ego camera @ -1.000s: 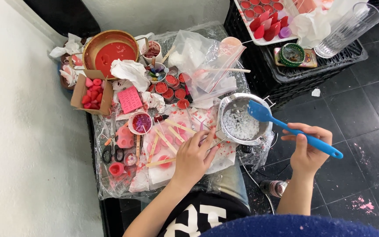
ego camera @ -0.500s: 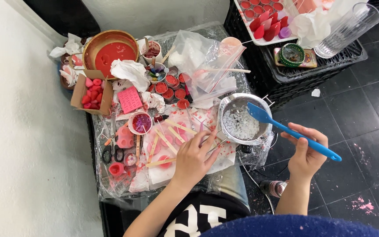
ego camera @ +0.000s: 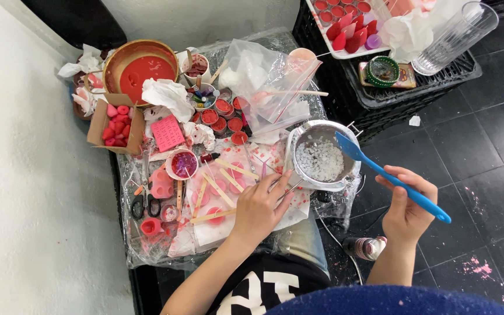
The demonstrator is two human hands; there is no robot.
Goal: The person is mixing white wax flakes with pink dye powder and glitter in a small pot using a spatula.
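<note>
Holding: the right hand (ego camera: 406,211) is closed around the handle of a blue spatula (ego camera: 389,175), its flat blade resting on the rim of a small metal pot (ego camera: 321,155).
Left hand: the left hand (ego camera: 259,204) is curled, fingers pinched on the pot's thin wire handle.
Where: the pot sits at the right edge of the low table (ego camera: 205,245), which is wrapped in crinkled clear plastic.
Contents: white wax pellets (ego camera: 321,158), loose and grainy, cover the pot's bottom.
Handling: the pot looks light, stiff and smooth, likely to tip, so the handle close to the wall seems the best grip; the spatula's blade looks soft and bendy, its handle rigid.
Nearby: flat wooden sticks (ego camera: 220,189) lie near the left hand; a round gold tin of red wax (ego camera: 137,69) stands at the far left corner.
</note>
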